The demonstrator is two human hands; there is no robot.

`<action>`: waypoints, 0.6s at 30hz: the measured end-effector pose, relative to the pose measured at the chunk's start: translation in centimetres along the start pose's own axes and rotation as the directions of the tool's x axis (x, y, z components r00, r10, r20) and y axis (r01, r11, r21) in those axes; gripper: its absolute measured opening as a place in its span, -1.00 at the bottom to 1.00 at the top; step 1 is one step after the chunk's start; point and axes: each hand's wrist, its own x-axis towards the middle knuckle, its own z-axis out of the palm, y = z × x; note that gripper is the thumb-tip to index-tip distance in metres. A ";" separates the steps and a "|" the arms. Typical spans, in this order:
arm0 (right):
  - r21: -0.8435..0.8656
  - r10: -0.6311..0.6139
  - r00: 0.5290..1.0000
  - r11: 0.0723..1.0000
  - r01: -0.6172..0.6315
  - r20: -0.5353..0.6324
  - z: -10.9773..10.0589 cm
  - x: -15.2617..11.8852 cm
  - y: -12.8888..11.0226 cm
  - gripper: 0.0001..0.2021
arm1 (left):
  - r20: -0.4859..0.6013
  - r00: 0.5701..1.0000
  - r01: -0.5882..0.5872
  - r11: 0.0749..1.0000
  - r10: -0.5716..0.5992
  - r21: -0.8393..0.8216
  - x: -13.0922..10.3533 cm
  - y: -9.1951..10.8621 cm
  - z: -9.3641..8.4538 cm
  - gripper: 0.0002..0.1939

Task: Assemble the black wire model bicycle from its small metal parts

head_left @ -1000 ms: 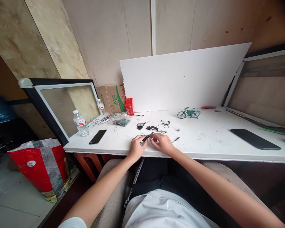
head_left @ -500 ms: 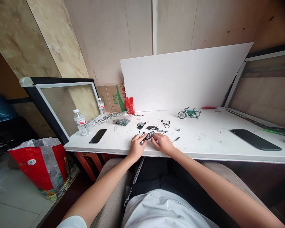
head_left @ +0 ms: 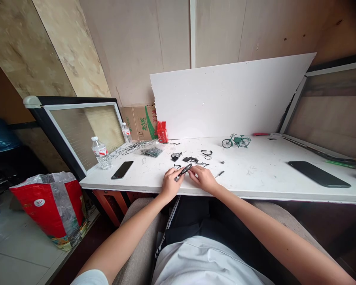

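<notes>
Near the front edge of the white table, my left hand is closed on a small black wheel assembly. My right hand touches the right side of the wheel with its fingers pinched together; whether it grips a tiny part there is hidden. Just beyond my hands lie black model parts, a small wheel piece and a curved black piece. A thin dark tool rests right of my right hand. Farther back stands a green model bicycle.
At the left are a black phone, a water bottle, a plastic bag of parts and black part frames. A red box stands at the back. To the right lies a larger dark phone.
The wheel in my left hand has tilted a little and looks narrower. My right fingers have shifted very slightly at its edge.
</notes>
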 end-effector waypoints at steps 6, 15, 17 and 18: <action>-0.006 0.033 0.999 0.999 -0.033 0.028 -0.1 0.1 -0.2 -0.72 | -0.001 1.000 0.012 1.000 -0.012 -0.004 0.0 0.0 0.0 -0.63; 0.074 0.061 0.994 0.996 -0.054 -0.090 -0.1 -0.1 -0.2 -0.89 | -0.012 0.999 0.037 0.999 -0.037 0.024 0.0 0.1 0.0 -0.64; 0.066 0.049 0.994 0.997 -0.043 -0.099 0.0 -0.1 -0.1 -0.90 | 0.000 0.999 0.039 0.999 -0.039 0.022 0.0 0.2 0.0 -0.64; 0.059 0.041 0.994 0.998 -0.035 -0.106 0.0 -0.2 -0.1 -0.90 | 0.006 0.999 0.038 0.999 -0.038 0.019 0.0 0.2 0.0 -0.64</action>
